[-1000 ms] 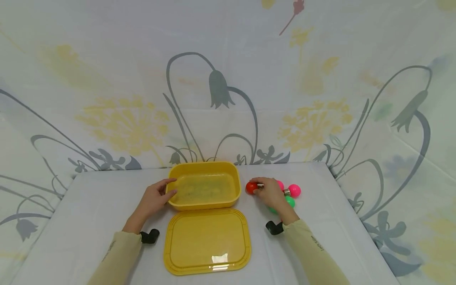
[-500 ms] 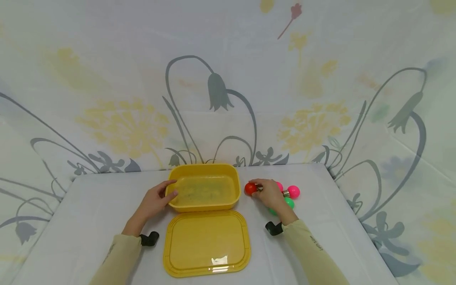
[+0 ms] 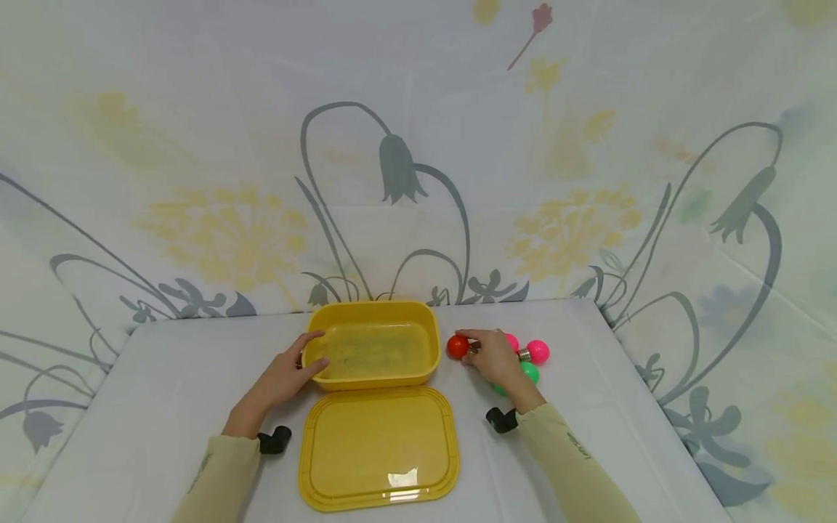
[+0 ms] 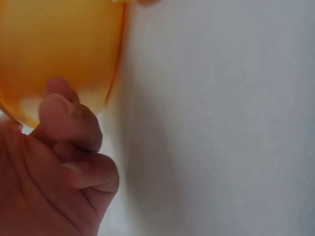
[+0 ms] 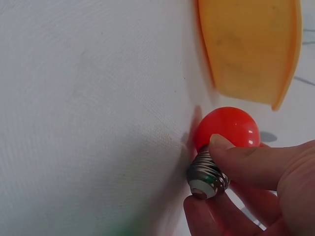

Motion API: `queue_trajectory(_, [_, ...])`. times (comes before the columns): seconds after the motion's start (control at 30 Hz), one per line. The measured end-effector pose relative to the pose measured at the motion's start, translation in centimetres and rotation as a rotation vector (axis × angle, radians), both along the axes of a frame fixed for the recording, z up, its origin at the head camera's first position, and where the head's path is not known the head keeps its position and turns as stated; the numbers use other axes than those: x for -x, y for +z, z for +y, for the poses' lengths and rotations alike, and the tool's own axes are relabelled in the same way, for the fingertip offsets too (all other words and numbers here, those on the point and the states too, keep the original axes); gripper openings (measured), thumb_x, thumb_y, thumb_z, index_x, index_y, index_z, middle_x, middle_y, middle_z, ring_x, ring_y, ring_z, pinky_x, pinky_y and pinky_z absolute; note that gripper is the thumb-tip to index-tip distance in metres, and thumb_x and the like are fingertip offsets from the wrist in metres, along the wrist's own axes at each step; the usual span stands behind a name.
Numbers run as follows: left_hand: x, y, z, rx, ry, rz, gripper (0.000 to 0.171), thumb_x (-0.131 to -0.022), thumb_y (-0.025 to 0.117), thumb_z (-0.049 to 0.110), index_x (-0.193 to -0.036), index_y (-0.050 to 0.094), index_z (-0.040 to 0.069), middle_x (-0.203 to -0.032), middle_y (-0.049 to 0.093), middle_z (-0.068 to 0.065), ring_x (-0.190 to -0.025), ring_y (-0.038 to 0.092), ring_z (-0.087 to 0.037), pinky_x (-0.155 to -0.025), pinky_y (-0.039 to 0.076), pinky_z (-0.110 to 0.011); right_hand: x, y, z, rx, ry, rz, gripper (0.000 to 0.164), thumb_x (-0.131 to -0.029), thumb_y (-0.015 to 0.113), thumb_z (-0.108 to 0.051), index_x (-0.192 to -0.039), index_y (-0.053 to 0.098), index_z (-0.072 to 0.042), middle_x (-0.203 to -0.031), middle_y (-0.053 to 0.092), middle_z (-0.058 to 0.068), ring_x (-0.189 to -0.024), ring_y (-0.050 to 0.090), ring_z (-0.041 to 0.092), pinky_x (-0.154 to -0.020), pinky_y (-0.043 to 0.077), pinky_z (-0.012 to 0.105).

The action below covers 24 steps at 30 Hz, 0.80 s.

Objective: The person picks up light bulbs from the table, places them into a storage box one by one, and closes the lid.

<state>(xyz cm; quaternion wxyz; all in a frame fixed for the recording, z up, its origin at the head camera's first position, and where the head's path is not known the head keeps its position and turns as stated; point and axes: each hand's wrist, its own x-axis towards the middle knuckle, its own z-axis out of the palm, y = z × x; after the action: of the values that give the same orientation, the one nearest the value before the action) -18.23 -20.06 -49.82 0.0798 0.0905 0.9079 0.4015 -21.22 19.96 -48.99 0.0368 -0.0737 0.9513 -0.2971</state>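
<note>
Red bulb (image 3: 457, 347) is just right of the yellow box (image 3: 375, 382), apart from its wall, globe toward the box, screw base (image 5: 206, 172) facing away. Right hand (image 3: 495, 357) has a closed pinch on it: thumb where globe meets thread, fingers behind the base. Can't tell if it's off the table (image 3: 196, 378). Left hand (image 3: 288, 370) is on the box's left end, thumb over the rim, other fingers curled at the wall; how firmly, can't tell.

Doing it well: pinch at the base looks right, thread should give bite. Don't squeeze the globe, likely slick. Any move toward the box, raise above its rim first so nothing knocks. Left hand should brace without tipping the box. Watch the right palm: pink bulb (image 3: 538, 351) and green bulb (image 3: 530, 373), farther right of the box, could roll.
</note>
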Motion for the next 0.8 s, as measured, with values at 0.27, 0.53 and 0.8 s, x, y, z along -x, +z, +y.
queue_trajectory(0.27, [0.1,0.5,0.0,0.072,-0.027,-0.062,0.07,-0.097,0.058,0.051,-0.153,0.029,0.021,-0.087,0.065,-0.017,-0.074,0.061,-0.026,-0.072,0.05,-0.042,-0.2,0.4,0.1,0.059,-0.018,-0.011,0.051,-0.087,0.074,-0.004,-0.135,0.064,-0.015,-0.128,0.065,0.01,-0.11,0.062,0.03,-0.093,0.049,0.047])
queue_trajectory(0.53, [0.1,1.1,0.0,0.086,-0.071,-0.133,0.074,-0.098,0.055,0.052,-0.156,0.02,0.021,-0.075,0.057,-0.009,-0.064,0.052,-0.021,-0.067,0.042,-0.036,-0.4,1.0,0.4,0.126,-0.016,0.008,0.049,-0.088,0.071,-0.005,-0.136,0.063,-0.014,-0.128,0.065,0.012,-0.111,0.064,0.031,-0.093,0.051,0.047])
queue_trajectory(0.8, [0.0,1.1,0.1,0.046,-0.068,-0.165,0.075,-0.099,0.056,0.05,-0.156,0.016,0.022,-0.063,0.049,-0.004,-0.054,0.049,-0.02,-0.062,0.041,-0.033,-0.5,1.4,0.9,0.204,0.0,0.032,0.047,-0.088,0.073,-0.004,-0.133,0.064,-0.011,-0.125,0.066,0.013,-0.108,0.067,0.03,-0.089,0.053,0.043])
